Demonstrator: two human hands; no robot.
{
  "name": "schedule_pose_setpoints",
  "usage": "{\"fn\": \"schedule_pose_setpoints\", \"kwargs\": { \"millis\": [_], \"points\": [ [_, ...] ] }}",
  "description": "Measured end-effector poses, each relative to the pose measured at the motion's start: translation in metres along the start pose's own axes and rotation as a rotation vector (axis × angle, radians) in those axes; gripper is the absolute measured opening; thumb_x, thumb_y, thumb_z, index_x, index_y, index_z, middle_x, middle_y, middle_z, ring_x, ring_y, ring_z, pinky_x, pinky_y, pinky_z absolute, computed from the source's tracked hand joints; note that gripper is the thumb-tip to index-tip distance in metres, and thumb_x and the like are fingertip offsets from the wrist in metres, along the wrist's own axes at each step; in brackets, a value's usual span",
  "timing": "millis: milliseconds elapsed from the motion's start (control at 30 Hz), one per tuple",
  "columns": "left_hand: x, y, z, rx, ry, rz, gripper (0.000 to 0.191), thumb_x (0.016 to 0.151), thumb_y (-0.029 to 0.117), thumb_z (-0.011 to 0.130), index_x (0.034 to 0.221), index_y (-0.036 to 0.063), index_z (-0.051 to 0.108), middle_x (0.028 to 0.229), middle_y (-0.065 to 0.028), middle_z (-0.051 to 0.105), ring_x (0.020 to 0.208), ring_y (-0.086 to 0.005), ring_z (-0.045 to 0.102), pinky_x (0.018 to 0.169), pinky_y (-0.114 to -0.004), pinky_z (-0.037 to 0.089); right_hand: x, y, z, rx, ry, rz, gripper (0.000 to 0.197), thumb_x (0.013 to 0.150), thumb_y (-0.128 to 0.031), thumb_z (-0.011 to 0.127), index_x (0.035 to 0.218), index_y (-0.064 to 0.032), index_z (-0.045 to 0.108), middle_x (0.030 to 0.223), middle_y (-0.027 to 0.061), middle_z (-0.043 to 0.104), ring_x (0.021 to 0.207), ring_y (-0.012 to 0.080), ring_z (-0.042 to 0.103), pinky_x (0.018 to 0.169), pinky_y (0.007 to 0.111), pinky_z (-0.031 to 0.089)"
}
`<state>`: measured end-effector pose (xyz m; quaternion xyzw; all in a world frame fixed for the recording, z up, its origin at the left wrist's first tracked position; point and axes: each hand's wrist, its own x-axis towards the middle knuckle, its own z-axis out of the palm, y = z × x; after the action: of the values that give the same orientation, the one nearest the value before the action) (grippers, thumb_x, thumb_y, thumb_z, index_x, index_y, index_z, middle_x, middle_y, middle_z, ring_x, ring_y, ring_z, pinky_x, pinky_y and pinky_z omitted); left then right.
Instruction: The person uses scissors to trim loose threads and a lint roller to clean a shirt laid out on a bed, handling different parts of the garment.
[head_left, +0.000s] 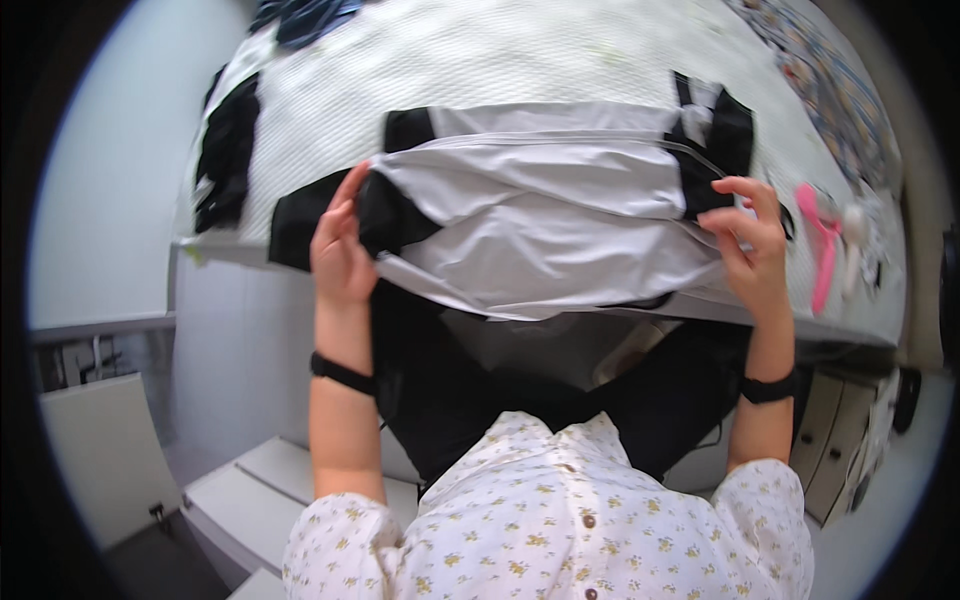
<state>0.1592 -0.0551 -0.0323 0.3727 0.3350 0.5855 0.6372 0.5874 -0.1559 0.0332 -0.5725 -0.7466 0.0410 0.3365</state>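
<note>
A light grey and black garment (540, 225) lies in loose folds across the front of the white quilted bed or table cover (480, 60). Its near edge hangs slightly over the front edge, above my lap. My left hand (343, 247) grips the garment's left side, where a black section is bunched beside the fingers. At the opposite side, my right hand (750, 240) has bent fingers around the light fabric near a black panel; part of its hold is hidden. Black straps (682, 90) lie at the garment's far right corner.
To the right lie a pink-handled tool (823, 255) and a white-handled item (853, 247). Black clothing (229, 150) rests at the left edge, dark blue clothing (315, 21) at the far left. Patterned fabric (832, 90) runs along the right. White drawers (259, 499) stand below left.
</note>
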Motion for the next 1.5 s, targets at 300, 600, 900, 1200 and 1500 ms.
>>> {"fn": "schedule_pose_setpoints", "kwargs": {
  "millis": [300,600,900,1200,1500],
  "points": [
    [-0.004,0.007,-0.015,-0.400,-0.126,-0.112,0.049,0.094,0.010,0.037,0.139,-0.0083,0.040,0.137,-0.0191,0.051,0.127,-0.0266,0.051,0.112,-0.038,0.038,0.014,-0.007,0.017,-0.040,-0.177,-0.064,0.016,0.076,0.007,0.060,0.091,0.0037,0.066,0.104,0.0089,0.068,0.095,0.0284,0.055,0.082,0.035,0.046],
    [0.000,0.022,-0.011,0.084,0.269,0.050,0.030,0.093,0.004,0.044,0.117,-0.0061,0.057,0.114,-0.0140,0.063,0.094,-0.0183,0.062,0.086,-0.029,0.051,0.025,-0.015,0.008,0.053,-0.265,0.089,0.014,0.086,0.003,0.059,0.099,0.0065,0.063,0.099,0.0115,0.065,0.066,0.0195,0.059,0.061,0.028,0.046],
    [-0.041,0.026,0.083,1.118,-0.737,0.203,0.027,0.091,0.006,0.056,0.116,-0.0040,0.062,0.104,-0.0171,0.066,0.096,-0.0285,0.064,0.086,-0.033,0.049,0.040,-0.004,0.024,0.834,-0.029,0.341,0.042,0.091,0.002,0.056,0.132,0.0103,0.049,0.121,0.0126,0.059,0.115,0.0222,0.060,0.095,0.029,0.047],
    [0.006,0.019,0.069,1.765,-0.368,0.438,0.040,0.092,0.014,0.059,0.130,0.0038,0.054,0.136,-0.0223,0.048,0.128,-0.0397,0.044,0.104,-0.047,0.037,0.064,0.022,0.016,0.733,0.168,0.308,0.057,0.089,-0.005,0.060,0.140,0.0108,0.040,0.143,0.0218,0.044,0.132,0.0241,0.045,0.109,0.032,0.034],
    [0.053,0.027,0.046,1.938,-0.171,0.472,0.104,0.059,0.028,0.088,0.149,0.0240,0.036,0.157,-0.0159,0.024,0.147,-0.0369,0.017,0.115,-0.054,0.023,0.066,0.031,0.037,0.147,0.105,-0.011,0.034,0.085,-0.006,0.062,0.119,-0.0008,0.063,0.136,0.0171,0.052,0.132,0.0281,0.044,0.110,0.036,0.032]
  ]
}}
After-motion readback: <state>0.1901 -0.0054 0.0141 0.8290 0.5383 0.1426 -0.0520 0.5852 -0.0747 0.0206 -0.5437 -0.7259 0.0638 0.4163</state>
